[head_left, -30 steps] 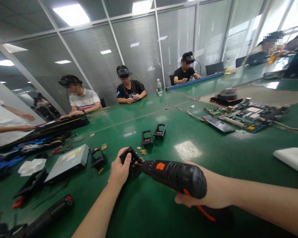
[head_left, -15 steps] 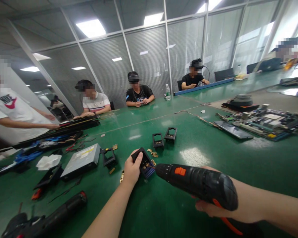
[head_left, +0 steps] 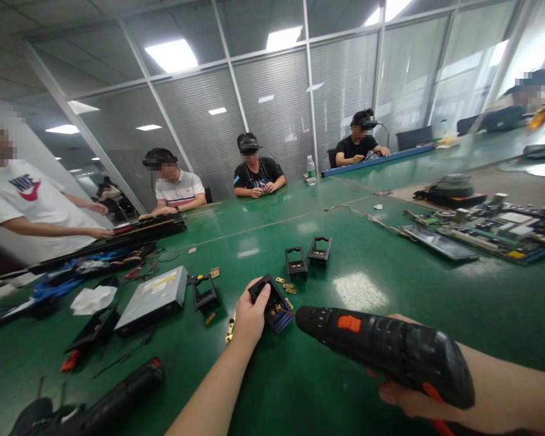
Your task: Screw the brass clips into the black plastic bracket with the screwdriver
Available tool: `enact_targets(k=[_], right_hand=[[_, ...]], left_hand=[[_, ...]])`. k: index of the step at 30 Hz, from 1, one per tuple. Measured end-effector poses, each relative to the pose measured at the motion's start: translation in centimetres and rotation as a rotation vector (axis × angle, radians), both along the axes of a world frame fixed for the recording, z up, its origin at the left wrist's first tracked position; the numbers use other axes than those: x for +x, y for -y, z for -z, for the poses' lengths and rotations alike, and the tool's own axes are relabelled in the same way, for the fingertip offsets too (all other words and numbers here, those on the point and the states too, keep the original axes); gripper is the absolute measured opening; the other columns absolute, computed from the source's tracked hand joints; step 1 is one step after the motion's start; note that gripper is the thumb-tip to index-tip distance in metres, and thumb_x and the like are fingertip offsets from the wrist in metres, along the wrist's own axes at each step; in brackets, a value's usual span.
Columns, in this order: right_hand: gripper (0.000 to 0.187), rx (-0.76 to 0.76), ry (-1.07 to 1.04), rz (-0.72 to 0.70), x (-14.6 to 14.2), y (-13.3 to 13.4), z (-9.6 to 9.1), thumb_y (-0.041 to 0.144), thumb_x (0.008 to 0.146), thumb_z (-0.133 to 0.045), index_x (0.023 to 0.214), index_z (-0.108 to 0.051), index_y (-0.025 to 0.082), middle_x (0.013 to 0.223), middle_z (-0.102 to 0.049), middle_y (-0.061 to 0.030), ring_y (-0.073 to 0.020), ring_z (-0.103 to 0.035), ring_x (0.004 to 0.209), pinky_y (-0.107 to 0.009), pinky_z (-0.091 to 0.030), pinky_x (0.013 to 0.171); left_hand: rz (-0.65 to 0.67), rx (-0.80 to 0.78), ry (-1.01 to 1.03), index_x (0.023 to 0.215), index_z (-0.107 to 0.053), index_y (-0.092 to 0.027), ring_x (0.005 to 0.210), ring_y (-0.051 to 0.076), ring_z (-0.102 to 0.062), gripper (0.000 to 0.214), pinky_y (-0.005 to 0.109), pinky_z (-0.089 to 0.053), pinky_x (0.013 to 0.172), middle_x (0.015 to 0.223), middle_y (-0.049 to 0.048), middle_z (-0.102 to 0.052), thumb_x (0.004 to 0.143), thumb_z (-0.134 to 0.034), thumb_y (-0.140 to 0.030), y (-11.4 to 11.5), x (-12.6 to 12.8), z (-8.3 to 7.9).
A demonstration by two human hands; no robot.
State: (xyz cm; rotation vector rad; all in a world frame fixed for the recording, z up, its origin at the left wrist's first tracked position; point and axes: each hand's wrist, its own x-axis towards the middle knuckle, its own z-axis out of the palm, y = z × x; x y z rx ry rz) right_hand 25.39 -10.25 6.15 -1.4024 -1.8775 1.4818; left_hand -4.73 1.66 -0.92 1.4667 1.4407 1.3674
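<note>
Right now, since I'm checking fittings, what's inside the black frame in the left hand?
Golden metal pieces show inside the black frame. The left hand covers part of its side; anything behind there is hidden.

Left of the drill (head_left: 386, 345), shows a bare left hand (head_left: 249, 318) with a rounded thumb (head_left: 263, 298); continues nearer than the drill as a bare left forearm (head_left: 215, 384), smooth and narrowing toward the wrist. Just beneath the drill, shows bare, rounded fingers of the right hand (head_left: 397, 396), otherwise largely hidden. To the drill's right, extends as an equally bare right forearm (head_left: 513, 381).
</note>
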Motion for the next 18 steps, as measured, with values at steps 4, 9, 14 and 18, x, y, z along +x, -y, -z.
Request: enact_targets(k=[4, 9, 14, 18], right_hand=[[0.042, 0.019, -0.032, 0.034, 0.1, -0.1, 0.3, 0.040, 0.073, -0.064, 0.105, -0.049, 0.017, 0.095, -0.063, -0.0103, -0.0212, -0.068, 0.072, -0.035, -0.058, 0.065], [0.046, -0.046, -0.051, -0.020, 0.4, -0.9, 1.1, 0.041, 0.072, -0.068, 0.105, -0.045, 0.018, 0.083, -0.066, -0.0068, -0.0217, -0.067, 0.072, -0.034, -0.055, 0.064], [0.048, -0.168, -0.110, -0.023, 0.6, -1.4, 1.0, 0.040, 0.070, -0.072, 0.105, -0.049, 0.017, 0.085, -0.067, -0.0055, -0.0182, -0.065, 0.071, -0.031, -0.052, 0.067], [0.049, -0.171, -0.097, -0.091, 0.7, -1.5, -0.1, 0.039, 0.069, -0.074, 0.110, -0.060, 0.015, 0.080, -0.065, -0.0041, -0.0182, -0.065, 0.073, -0.030, -0.053, 0.069]], left_hand=[[-0.001, -0.016, 0.001, 0.107, -0.072, -0.018, 0.094, 0.028, -0.069, 0.046, 0.039, -0.055, 0.083, 0.098, 0.0083, -0.075, 0.079, -0.068, -0.055, 0.2, 0.1, -0.3], [-0.021, -0.052, -0.003, 0.109, -0.071, -0.017, 0.092, 0.028, -0.070, 0.050, 0.038, -0.056, 0.079, 0.095, 0.0083, -0.074, 0.077, -0.070, -0.055, 0.4, 0.1, -0.4], [0.011, -0.070, 0.057, 0.113, -0.069, -0.018, 0.087, 0.026, -0.071, 0.046, 0.038, -0.057, 0.078, 0.096, 0.0060, -0.074, 0.075, -0.072, -0.043, 0.3, -0.2, 0.2], [0.029, -0.090, 0.085, 0.116, -0.068, -0.018, 0.084, 0.026, -0.070, 0.045, 0.038, -0.056, 0.077, 0.093, 0.0046, -0.074, 0.073, -0.069, -0.032, 0.2, -0.6, 0.4]])
